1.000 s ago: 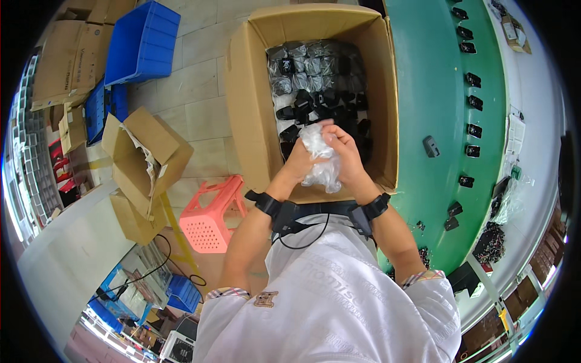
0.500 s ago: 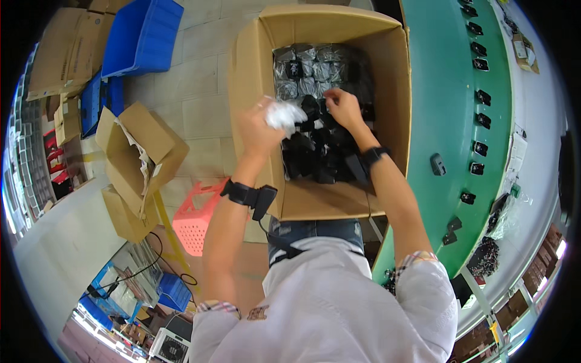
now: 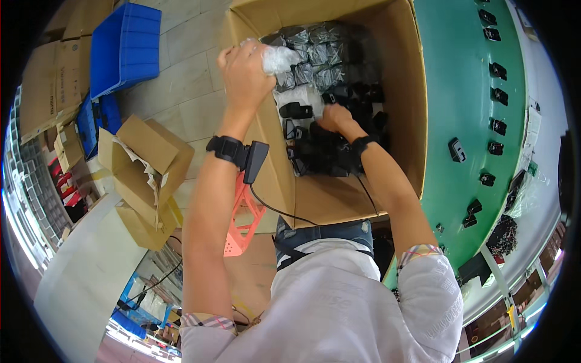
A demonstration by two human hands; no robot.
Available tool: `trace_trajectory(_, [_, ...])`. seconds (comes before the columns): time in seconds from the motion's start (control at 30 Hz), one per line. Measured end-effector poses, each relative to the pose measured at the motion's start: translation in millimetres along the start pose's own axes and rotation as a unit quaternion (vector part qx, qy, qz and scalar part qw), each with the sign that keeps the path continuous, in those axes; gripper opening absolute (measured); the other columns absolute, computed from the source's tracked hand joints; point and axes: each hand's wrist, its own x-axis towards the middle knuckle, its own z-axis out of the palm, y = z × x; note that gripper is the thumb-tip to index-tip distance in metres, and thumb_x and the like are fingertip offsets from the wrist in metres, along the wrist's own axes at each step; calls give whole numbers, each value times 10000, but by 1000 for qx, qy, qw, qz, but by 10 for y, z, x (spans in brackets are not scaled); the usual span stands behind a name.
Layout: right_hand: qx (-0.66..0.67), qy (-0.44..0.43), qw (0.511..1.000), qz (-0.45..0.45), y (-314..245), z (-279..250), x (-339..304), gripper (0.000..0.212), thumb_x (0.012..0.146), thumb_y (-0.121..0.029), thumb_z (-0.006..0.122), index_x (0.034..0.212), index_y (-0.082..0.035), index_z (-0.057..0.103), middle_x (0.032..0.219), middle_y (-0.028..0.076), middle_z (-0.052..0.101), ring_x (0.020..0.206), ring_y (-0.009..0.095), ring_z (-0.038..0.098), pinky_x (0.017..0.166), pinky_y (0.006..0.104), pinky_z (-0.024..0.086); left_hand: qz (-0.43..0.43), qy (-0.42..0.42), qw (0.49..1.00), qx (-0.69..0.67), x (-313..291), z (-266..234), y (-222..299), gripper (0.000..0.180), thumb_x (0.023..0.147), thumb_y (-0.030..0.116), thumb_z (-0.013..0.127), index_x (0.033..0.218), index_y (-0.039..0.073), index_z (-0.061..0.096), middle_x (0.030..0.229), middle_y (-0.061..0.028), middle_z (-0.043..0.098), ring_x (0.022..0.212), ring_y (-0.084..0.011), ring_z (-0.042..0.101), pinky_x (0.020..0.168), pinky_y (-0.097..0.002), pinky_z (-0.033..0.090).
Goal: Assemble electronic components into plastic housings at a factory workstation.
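My left hand point(image 3: 247, 74) is closed around a bunch of crumpled clear plastic point(image 3: 277, 59), held over the left wall of a large cardboard box point(image 3: 339, 198). Inside the box, my right hand point(image 3: 338, 118) has its fingers curled down among loose black plastic parts point(image 3: 324, 144); whatever they grip is hidden. Parts wrapped in clear bags point(image 3: 318, 53) fill rows on the box's far side. Beside my right fingers shows a whitish sheet point(image 3: 308, 95), with a black part point(image 3: 296, 111) at its near edge.
To the right runs a green table point(image 3: 445, 109) with a line of small black parts point(image 3: 498, 95) and a grey device point(image 3: 457, 150). At left stand an open carton point(image 3: 172, 163), a blue bin point(image 3: 136, 48) and a pink plastic stool point(image 3: 239, 227).
My left hand has moved up and left with the plastic, toward the box's left wall. My right hand has shifted slightly nearer to me, and a whitish sheet now shows beside it.
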Motion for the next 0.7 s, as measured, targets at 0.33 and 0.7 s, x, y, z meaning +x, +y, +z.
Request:
trace_trajectory(0.33, [869,31,435,233,-277,165,810,407,867,-429,623,1014,-55,558,787,141,661,642,245,648,493,360,509,-9,-14,999,30,73,37,140,207,623,119,668,829,126,678,869,-23,610,870,-230,582,905,-405,358])
trace_trajectory(0.7, [916,72,356,168,-278,97,701,413,837,-388,702,927,-3,582,801,75,633,693,190,652,553,285,523,-15,-11,999,49,41,58,77,179,637,150,674,816,136,676,882,-24,605,877,-222,572,896,-410,360])
